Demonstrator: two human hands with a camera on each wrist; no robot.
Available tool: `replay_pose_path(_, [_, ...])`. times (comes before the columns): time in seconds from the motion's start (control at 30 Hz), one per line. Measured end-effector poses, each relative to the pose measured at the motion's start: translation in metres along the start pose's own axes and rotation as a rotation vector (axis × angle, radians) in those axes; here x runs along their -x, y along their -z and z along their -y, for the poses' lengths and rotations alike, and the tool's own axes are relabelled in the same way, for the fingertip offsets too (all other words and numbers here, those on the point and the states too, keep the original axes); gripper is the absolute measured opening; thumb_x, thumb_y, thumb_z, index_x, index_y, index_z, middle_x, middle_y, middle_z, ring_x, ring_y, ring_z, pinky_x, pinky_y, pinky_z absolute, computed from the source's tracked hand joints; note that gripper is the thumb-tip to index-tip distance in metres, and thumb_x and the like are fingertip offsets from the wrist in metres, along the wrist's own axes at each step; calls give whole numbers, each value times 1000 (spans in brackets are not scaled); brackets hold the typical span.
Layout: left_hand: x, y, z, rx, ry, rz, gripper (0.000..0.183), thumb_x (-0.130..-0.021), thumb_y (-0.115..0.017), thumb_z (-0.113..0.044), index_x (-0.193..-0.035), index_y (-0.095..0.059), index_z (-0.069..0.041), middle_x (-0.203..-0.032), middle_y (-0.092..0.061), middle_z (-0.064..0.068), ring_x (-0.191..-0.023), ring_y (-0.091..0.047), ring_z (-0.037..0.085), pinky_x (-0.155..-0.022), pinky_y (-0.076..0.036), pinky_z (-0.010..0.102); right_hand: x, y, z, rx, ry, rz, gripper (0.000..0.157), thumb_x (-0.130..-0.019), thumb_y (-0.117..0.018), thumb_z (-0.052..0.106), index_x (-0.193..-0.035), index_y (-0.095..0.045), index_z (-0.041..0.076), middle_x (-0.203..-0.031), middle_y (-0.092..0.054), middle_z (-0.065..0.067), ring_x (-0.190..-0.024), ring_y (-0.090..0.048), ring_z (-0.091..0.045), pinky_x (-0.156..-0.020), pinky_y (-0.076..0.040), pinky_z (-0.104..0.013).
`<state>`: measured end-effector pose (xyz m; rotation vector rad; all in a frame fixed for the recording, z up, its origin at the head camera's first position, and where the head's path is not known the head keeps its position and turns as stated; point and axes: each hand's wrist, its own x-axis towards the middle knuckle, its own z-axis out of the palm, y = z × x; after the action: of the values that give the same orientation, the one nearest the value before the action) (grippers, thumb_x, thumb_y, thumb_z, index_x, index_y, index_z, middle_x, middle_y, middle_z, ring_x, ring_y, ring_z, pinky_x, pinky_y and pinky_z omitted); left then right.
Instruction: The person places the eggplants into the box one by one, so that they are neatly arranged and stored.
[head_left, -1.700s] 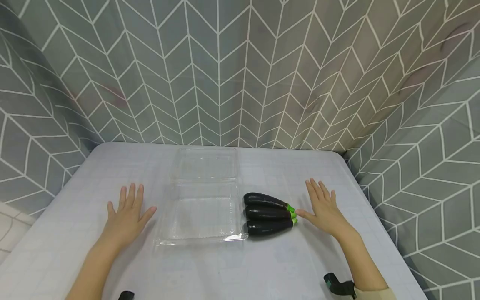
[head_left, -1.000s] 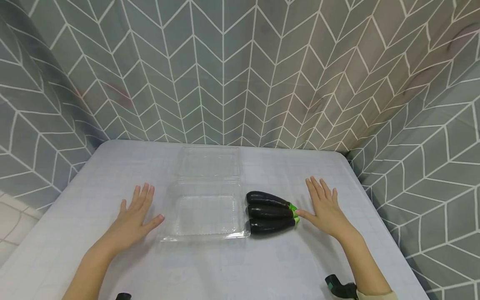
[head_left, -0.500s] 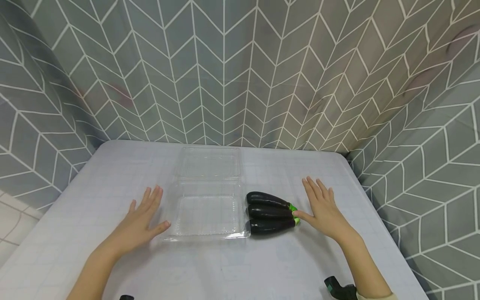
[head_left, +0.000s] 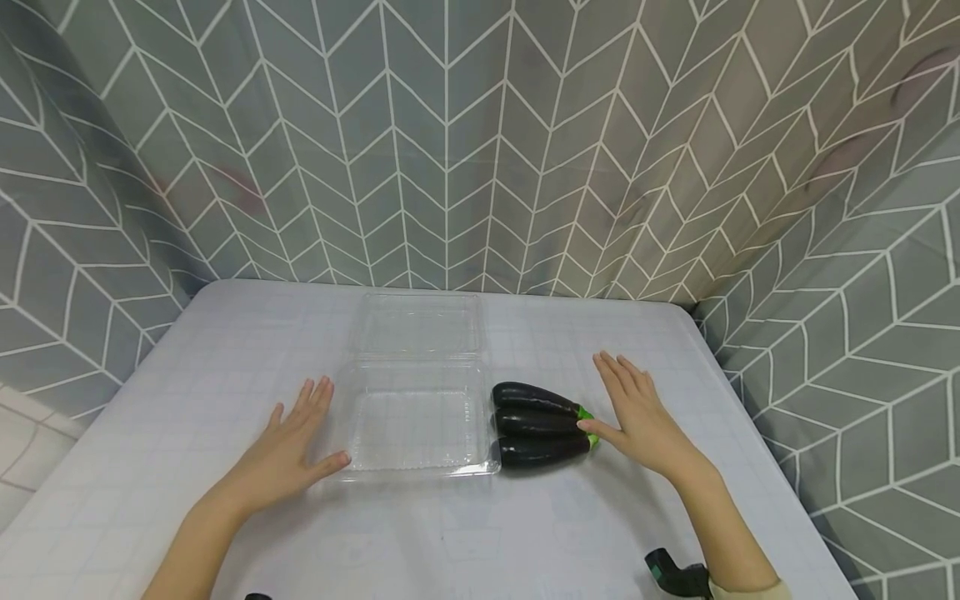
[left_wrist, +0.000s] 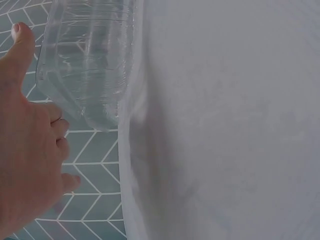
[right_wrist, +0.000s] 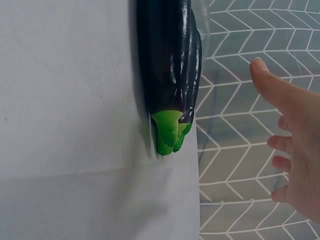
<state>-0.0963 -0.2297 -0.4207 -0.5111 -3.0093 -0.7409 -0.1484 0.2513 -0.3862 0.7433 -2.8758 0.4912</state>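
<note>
A clear plastic clamshell container (head_left: 416, 429) lies opened out on the white table, its lid (head_left: 417, 325) folded back toward the far edge. Three dark eggplants with green stem ends sit side by side against its right side: a far one (head_left: 531, 397), a middle one (head_left: 534, 422) and a near one (head_left: 542, 451). My left hand (head_left: 281, 467), fingers spread, hovers at the container's left side, thumb over its near left corner. My right hand (head_left: 645, 425) is held above the table with fingers extended, its thumb overlapping the green stems in the head view. Neither hand holds anything.
The white table (head_left: 465, 542) ends at a patterned grey curtain (head_left: 480, 167) behind and on both sides. A black wrist device (head_left: 675, 573) is strapped at the right wrist, and part of another (head_left: 258, 597) shows at the bottom edge.
My left hand has moved right, up to the container's left side. My right hand has shifted slightly left over the eggplant stems. The container and eggplants stay put.
</note>
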Motion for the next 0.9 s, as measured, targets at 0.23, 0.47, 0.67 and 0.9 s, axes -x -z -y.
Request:
replay_pose_path(0.23, [-1, -4, 1, -22, -10, 6, 104, -84, -67, -53, -153, -11, 1, -158, -12, 20, -146, -5, 36, -110, -4, 65, -3, 0, 3, 10, 30, -12, 93, -85, -69, 47, -152, -22, 4, -155, -24, -17, -142, -17, -39, -112, -16, -58])
replay_pose_path(0.47, [-1, -6, 0, -44, -34, -3, 107, -80, -69, -56, -152, -16, 3, -158, -14, 19, -145, -9, 36, -110, -9, 66, -5, 0, 7, -1, 90, -56, 90, -82, -73, 45, -152, -29, 10, -152, -31, -13, -140, -25, -35, -109, -25, -56])
replay_pose_path(0.67, [0, -5, -4, -20, -27, 5, 107, -80, -70, -57, -151, -18, 5, -158, -14, 20, -146, -9, 35, -109, -10, 66, -5, -3, 9, -29, 119, -98, 88, -78, -78, 43, -149, -35, 13, -147, -39, -9, -133, -37, -30, -104, -35, -53])
replay_pose_path(0.9, [0, -4, -6, -19, -7, 13, 109, -80, -69, -59, -152, -15, 3, -159, -12, 20, -146, -8, 34, -110, -11, 65, -8, -4, 11, -48, 142, -144, 85, -74, -81, 43, -145, -42, 17, -140, -44, -5, -129, -42, -26, -97, -44, -49])
